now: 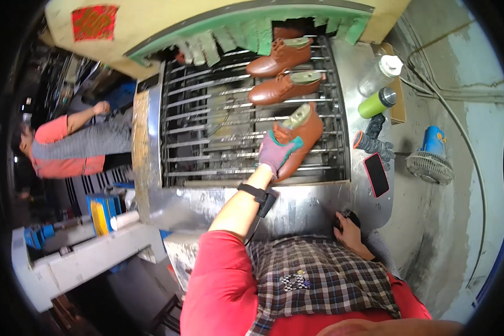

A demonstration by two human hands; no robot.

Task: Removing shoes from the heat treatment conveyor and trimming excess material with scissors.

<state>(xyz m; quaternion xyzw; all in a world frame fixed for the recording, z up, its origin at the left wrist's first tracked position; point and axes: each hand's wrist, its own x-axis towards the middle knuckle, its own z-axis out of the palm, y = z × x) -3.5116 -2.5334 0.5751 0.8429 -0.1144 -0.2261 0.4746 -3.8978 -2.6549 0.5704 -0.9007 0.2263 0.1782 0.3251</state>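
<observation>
My left hand [279, 149], in a purple and green work glove, is closed on a brown leather ankle shoe [309, 133] lying tilted on the metal bars of a conveyor [201, 130]. A pale green shoe last fills the shoe's opening. Farther back on the bars lie two similar brown shoes, a middle one [274, 93] and a far one [269, 65], both toe to the left. My bare right hand [350, 234] rests by the metal front edge, its fingers curled at a small dark object [348, 216] I cannot make out.
Behind the shoes hangs a green strip curtain [229, 38]. On the right ledge are a clear bottle [375, 78], a green bottle [374, 104], grey gloves [372, 143] and a phone [376, 175]. A fan [430, 165] stands farther right. Another person [75, 140] works at the left.
</observation>
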